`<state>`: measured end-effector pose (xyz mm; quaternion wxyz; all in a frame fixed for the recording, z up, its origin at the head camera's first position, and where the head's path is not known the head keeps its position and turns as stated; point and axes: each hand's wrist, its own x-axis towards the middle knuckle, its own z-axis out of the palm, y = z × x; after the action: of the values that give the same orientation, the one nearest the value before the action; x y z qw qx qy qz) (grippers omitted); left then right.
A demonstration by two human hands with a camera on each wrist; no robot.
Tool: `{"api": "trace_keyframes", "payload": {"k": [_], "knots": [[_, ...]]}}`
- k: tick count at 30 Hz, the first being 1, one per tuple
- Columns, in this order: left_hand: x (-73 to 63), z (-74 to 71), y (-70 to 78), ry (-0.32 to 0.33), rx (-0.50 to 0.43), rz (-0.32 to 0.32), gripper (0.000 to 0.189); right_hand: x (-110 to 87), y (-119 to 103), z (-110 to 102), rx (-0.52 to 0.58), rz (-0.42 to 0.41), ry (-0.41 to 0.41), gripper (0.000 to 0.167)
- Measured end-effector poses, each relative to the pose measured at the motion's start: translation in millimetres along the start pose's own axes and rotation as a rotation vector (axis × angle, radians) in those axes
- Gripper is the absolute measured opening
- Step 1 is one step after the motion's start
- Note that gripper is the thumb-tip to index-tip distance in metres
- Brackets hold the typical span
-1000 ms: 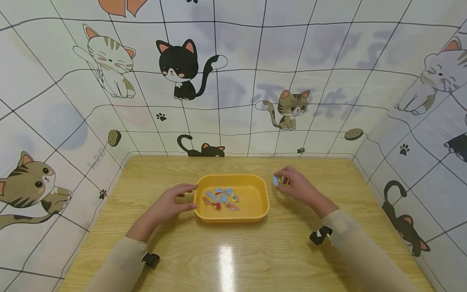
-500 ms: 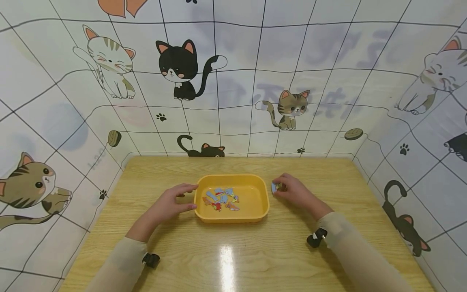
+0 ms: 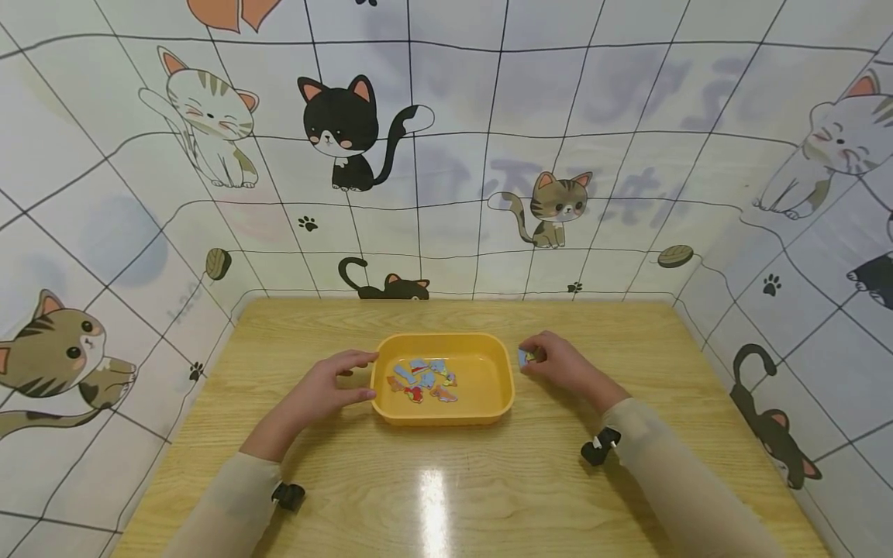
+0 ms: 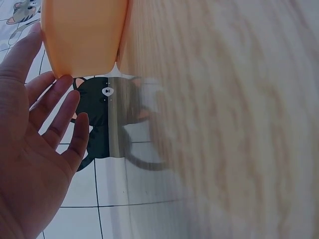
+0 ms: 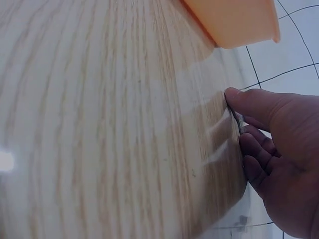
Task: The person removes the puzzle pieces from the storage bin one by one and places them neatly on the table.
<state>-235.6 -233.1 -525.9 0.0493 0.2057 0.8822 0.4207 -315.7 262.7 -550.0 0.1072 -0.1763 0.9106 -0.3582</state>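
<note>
In the head view a yellow plastic tray [image 3: 481, 387] stands on the table. Several small flat printed pieces [image 3: 427, 380], light blue, orange and red, lie in its left half. My left hand [image 3: 328, 387] touches the tray's left end with spread, slightly bent fingers, thumb towards the near corner. Just right of the tray my right hand [image 3: 563, 363] pinches a small flat light-blue piece [image 3: 522, 357] with some yellow on it, low over the table. Seen from the right wrist, only a thin dark edge of that piece [image 5: 234, 117] shows between thumb and fingers.
The wooden table [image 3: 349, 480] reaches back to a cloth wall [image 3: 453, 170] printed with cats and grid lines. Similar cloth hangs at both sides. A dark wrist camera [image 3: 601, 447] sits at the right cuff, another wrist camera [image 3: 288, 496] at the left.
My right hand has come slightly down and left towards the tray with the blue piece, now lower at the table. My left hand and the tray have stayed still.
</note>
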Motion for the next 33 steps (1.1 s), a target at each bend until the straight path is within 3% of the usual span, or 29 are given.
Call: {"api": "trace_keyframes", "payload": {"k": [7,14,23,33], "knots": [[1.4,-0.6,1.7,0.001,0.016,0.012,0.067,-2.9,0,0,0.023,-0.026,0.009,0.046],[2.7,-0.6,0.8,-0.006,0.018,0.017,0.068,-7.4,-6,-6,0.020,-0.060,0.081,0.048],[2.3,-0.7,-1.1,-0.004,0.012,0.016,0.068,-11.9,-44,-16,0.029,-0.184,0.186,0.037],[1.0,-1.8,-3.3,-0.011,0.014,-0.002,0.069,-8.5,-82,-7,-0.060,-0.369,0.134,0.047]]}}
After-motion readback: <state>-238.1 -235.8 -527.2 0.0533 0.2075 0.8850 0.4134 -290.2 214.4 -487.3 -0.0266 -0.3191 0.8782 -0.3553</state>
